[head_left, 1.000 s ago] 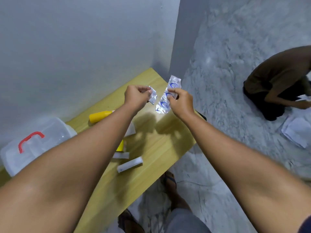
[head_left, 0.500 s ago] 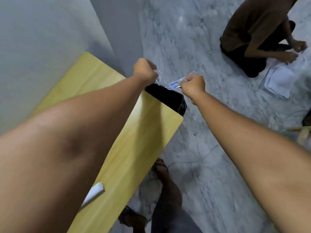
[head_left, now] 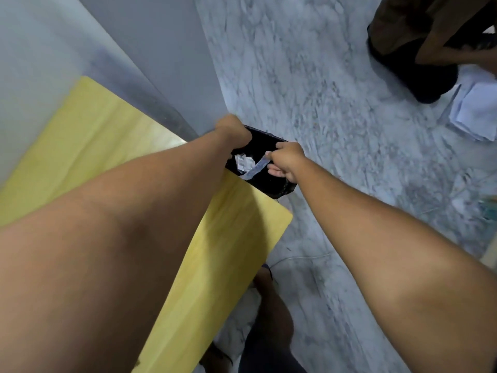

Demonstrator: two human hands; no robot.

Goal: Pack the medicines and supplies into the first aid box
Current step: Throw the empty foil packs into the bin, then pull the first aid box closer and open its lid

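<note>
Both my hands reach over a black bin (head_left: 279, 187) that stands at the far end of the yellow table (head_left: 107, 135). My right hand (head_left: 287, 160) pinches a clear wrapper strip with blue print (head_left: 254, 169), which hangs into the bin. A crumpled piece of wrapper (head_left: 243, 162) lies inside the bin, just below my left hand (head_left: 233, 130). That hand curls down at the bin's far rim with its fingers hidden. The first aid box and the medicines are out of view.
The table runs along a grey wall (head_left: 40, 49) on the left. A marbled floor (head_left: 309, 76) lies to the right. Another person (head_left: 419, 36) crouches at the top right beside white papers (head_left: 476, 114). My own leg and foot (head_left: 271, 300) are below the table edge.
My view swung right, away from the box and supplies. Both hands carried the torn wrapper pieces from above the table to the black bin, and one piece now lies inside it.
</note>
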